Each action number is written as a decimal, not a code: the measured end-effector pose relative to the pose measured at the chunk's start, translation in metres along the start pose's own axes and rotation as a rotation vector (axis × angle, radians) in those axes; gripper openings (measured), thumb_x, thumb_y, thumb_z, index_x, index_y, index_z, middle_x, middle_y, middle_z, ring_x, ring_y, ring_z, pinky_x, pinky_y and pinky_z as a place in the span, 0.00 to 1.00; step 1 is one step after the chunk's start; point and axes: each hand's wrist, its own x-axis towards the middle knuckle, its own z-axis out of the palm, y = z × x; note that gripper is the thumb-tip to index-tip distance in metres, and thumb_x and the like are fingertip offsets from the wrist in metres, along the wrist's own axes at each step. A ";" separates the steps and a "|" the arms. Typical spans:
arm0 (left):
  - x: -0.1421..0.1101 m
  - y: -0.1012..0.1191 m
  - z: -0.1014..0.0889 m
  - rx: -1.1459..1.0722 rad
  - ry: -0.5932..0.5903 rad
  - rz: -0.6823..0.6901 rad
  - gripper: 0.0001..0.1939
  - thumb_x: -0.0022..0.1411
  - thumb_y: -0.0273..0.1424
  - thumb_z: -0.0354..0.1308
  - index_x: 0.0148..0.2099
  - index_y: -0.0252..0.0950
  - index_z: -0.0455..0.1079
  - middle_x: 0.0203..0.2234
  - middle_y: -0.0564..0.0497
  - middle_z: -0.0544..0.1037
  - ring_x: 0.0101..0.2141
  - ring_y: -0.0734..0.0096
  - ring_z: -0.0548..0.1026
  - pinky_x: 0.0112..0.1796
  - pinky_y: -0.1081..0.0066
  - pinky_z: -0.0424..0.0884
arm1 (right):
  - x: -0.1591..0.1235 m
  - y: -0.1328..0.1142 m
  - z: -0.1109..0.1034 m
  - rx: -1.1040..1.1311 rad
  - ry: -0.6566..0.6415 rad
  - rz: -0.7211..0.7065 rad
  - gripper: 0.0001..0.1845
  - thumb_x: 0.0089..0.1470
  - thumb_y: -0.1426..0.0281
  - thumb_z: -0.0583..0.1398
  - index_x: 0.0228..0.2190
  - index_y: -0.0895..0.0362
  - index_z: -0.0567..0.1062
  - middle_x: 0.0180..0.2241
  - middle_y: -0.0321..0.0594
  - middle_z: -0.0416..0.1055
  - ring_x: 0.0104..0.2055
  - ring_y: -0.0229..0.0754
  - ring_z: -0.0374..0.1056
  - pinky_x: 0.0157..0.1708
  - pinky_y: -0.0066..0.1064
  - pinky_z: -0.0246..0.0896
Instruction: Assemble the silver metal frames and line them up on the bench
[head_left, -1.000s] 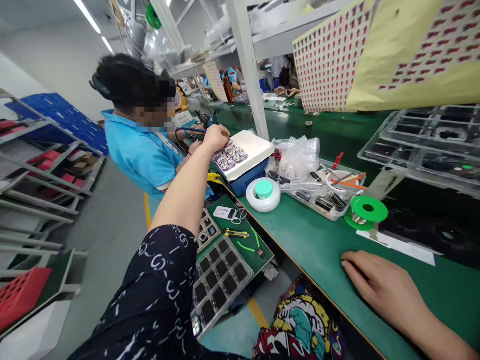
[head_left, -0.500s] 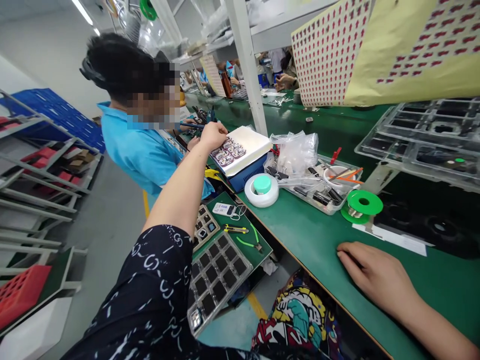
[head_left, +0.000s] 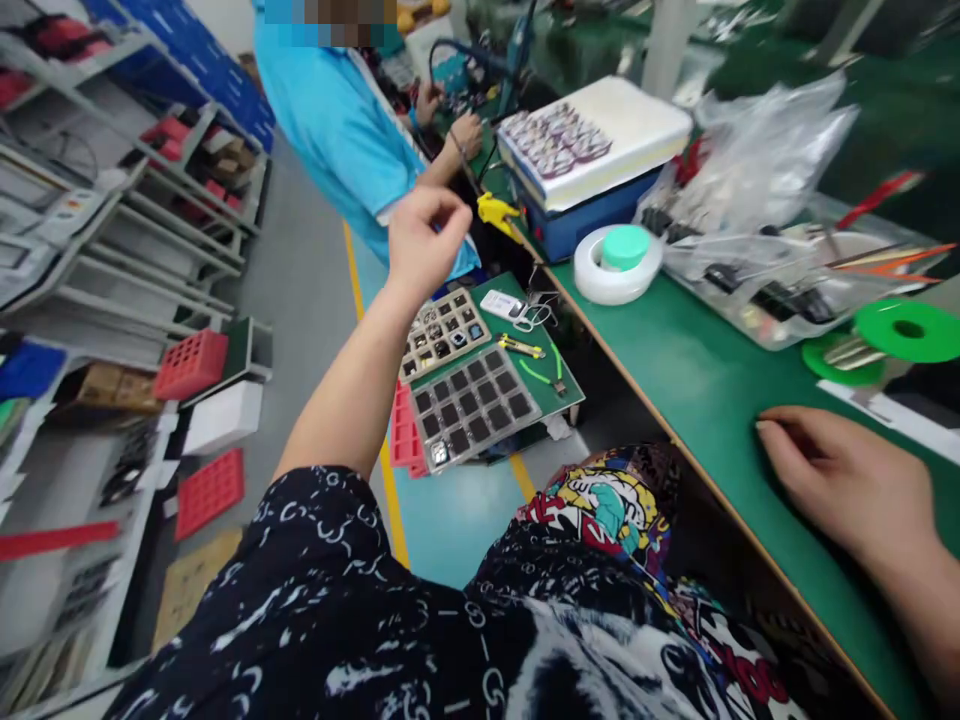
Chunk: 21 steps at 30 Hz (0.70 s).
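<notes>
My left hand (head_left: 427, 240) hangs in the air above the side table, fingertips pinched together. Whatever may be between them is too small or hidden to make out. Below it lie a beige compartment tray (head_left: 480, 338) of small parts and a clear tray (head_left: 534, 412) with dark square pieces. Beyond the hand, a white block (head_left: 637, 120) on a blue box carries several small reddish-framed parts (head_left: 562, 140). My right hand (head_left: 855, 480) rests on the green bench (head_left: 675, 350), fingers loosely bent and apart from the thumb, holding nothing visible.
A co-worker in a blue shirt (head_left: 337, 150) works at the upper left. Green-handled cutters (head_left: 551, 375), a yellow knife (head_left: 521, 346) and a white device (head_left: 502, 305) lie on the side table. A tape roll (head_left: 589, 275), tool tray and green spool (head_left: 911, 330) stand along the bench.
My left hand has come off the parts on the white block and drawn back towards me, over the side table. The view has tipped downward. My right hand stays on the bench.
</notes>
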 end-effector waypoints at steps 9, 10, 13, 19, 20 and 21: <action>-0.333 -0.050 -0.018 0.223 -0.845 -0.615 0.11 0.60 0.33 0.66 0.44 0.37 0.83 0.34 0.46 0.82 0.38 0.59 0.79 0.41 0.66 0.73 | 0.000 0.003 0.002 -0.031 -0.034 0.088 0.23 0.60 0.48 0.56 0.43 0.49 0.82 0.37 0.37 0.83 0.37 0.47 0.77 0.28 0.33 0.60; -0.351 -0.049 -0.016 0.236 -0.826 -0.633 0.15 0.60 0.34 0.66 0.48 0.37 0.83 0.37 0.45 0.82 0.41 0.57 0.79 0.44 0.65 0.74 | 0.000 0.004 0.002 -0.030 -0.039 0.087 0.23 0.60 0.48 0.56 0.42 0.48 0.82 0.36 0.37 0.83 0.37 0.47 0.77 0.29 0.33 0.61; -0.382 -0.047 -0.010 0.277 -0.782 -0.687 0.24 0.60 0.37 0.67 0.58 0.38 0.80 0.45 0.41 0.80 0.49 0.50 0.78 0.51 0.60 0.73 | 0.002 0.006 0.003 -0.025 -0.052 0.094 0.23 0.59 0.47 0.56 0.42 0.48 0.82 0.36 0.36 0.83 0.36 0.48 0.77 0.29 0.34 0.61; -0.386 -0.056 -0.012 0.244 -0.817 -0.706 0.26 0.58 0.39 0.67 0.59 0.42 0.79 0.46 0.41 0.79 0.51 0.47 0.78 0.52 0.59 0.73 | 0.000 0.006 0.004 0.009 -0.052 0.094 0.21 0.60 0.50 0.59 0.43 0.49 0.82 0.36 0.37 0.82 0.34 0.45 0.75 0.29 0.33 0.59; -0.383 -0.057 -0.014 0.238 -0.829 -0.702 0.25 0.56 0.38 0.67 0.57 0.41 0.80 0.46 0.41 0.79 0.51 0.46 0.78 0.52 0.59 0.74 | 0.000 0.006 0.004 0.016 -0.051 0.086 0.20 0.61 0.51 0.59 0.43 0.50 0.82 0.36 0.37 0.82 0.35 0.45 0.75 0.29 0.33 0.59; -0.379 -0.056 -0.016 0.232 -0.838 -0.696 0.24 0.55 0.37 0.67 0.55 0.41 0.81 0.46 0.41 0.80 0.51 0.46 0.78 0.52 0.58 0.74 | -0.001 0.005 0.003 0.022 -0.053 0.076 0.19 0.62 0.52 0.60 0.43 0.50 0.82 0.36 0.38 0.82 0.36 0.45 0.75 0.29 0.33 0.59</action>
